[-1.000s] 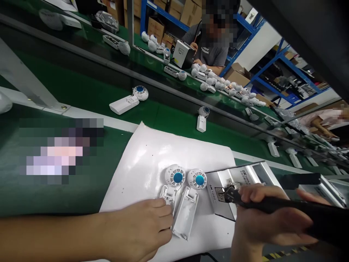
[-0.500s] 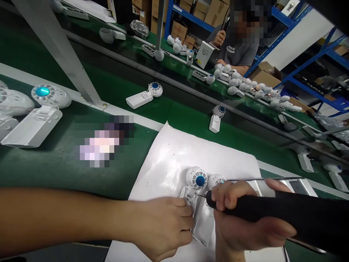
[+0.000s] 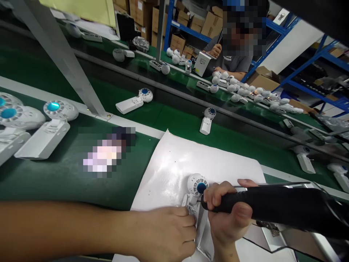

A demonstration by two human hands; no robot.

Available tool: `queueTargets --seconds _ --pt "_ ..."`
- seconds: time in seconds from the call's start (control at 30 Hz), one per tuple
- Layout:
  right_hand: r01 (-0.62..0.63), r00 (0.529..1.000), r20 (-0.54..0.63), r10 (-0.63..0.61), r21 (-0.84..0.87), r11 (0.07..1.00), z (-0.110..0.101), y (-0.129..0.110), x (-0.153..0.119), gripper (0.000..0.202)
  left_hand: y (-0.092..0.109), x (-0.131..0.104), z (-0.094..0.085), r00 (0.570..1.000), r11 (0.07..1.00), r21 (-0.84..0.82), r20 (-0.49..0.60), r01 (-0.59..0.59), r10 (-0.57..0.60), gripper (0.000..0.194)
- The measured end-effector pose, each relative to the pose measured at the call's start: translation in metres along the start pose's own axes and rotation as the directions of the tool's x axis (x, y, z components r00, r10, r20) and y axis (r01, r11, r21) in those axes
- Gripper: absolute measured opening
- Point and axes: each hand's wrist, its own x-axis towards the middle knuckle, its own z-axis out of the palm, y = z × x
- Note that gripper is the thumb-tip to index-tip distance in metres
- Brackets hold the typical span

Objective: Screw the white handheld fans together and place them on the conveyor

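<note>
A white fan-like device with a round slotted head and a blue centre lies on a white sheet. My left hand is closed around its lower body, hiding much of it. My right hand grips a black electric screwdriver, held almost level. Its nose meets the device just below the head, where the bit's tip is hard to see. Beside the held body, part of another white handle shows between my hands; the rest is hidden.
Similar devices stand at the left, and others lie on the green belt beyond. A pixelated object rests on the green bench. A metal post rises at the left. Across the line, a person sits behind several devices.
The view has shifted, and the two devices on the near belt have slid left. My right hand and the screwdriver have moved slightly left, covering the second device's head. My left hand keeps its hold.
</note>
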Motion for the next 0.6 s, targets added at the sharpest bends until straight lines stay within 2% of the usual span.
queueTargets --seconds 0.1,0.17,0.23,0.33,0.4,0.47,0.53,0.6 --pt "0.015 1.000 0.016 -0.015 0.030 0.999 0.002 0.000 0.001 0.034 0.006 -0.001 0.006 1.000 0.994 0.110 -0.018 0.000 0.002 0.015" --pt "0.024 0.998 0.049 -0.026 0.054 0.998 0.003 -0.001 0.002 0.034 0.009 -0.001 0.014 0.994 0.974 0.216 -0.099 0.066 -0.045 0.017" --pt "0.054 0.996 0.067 -0.060 0.090 0.995 0.002 -0.002 0.000 0.041 0.010 -0.002 0.023 0.973 0.935 0.318 -0.215 0.155 -0.088 0.019" --pt "0.175 0.983 0.035 -0.182 0.144 0.974 -0.004 -0.001 -0.006 0.056 0.007 -0.005 0.028 0.946 0.882 0.418 -0.312 0.218 -0.086 0.021" --pt "0.260 0.962 0.047 -0.269 0.155 0.953 -0.008 0.001 -0.010 0.056 0.006 -0.007 0.027 0.949 0.863 0.451 -0.302 0.227 -0.092 0.022" --pt "0.279 0.948 0.108 -0.300 0.174 0.944 -0.010 0.002 -0.010 0.050 0.008 -0.010 0.026 0.956 0.851 0.468 -0.267 0.238 -0.121 0.023" --pt "0.231 0.951 0.159 -0.266 0.204 0.951 -0.012 0.000 -0.007 0.043 0.013 -0.015 0.026 0.958 0.835 0.485 -0.234 0.261 -0.164 0.023" --pt "0.188 0.966 0.140 -0.219 0.209 0.960 -0.014 -0.006 -0.001 0.043 0.016 -0.022 0.025 0.951 0.829 0.470 -0.205 0.303 -0.232 0.021"
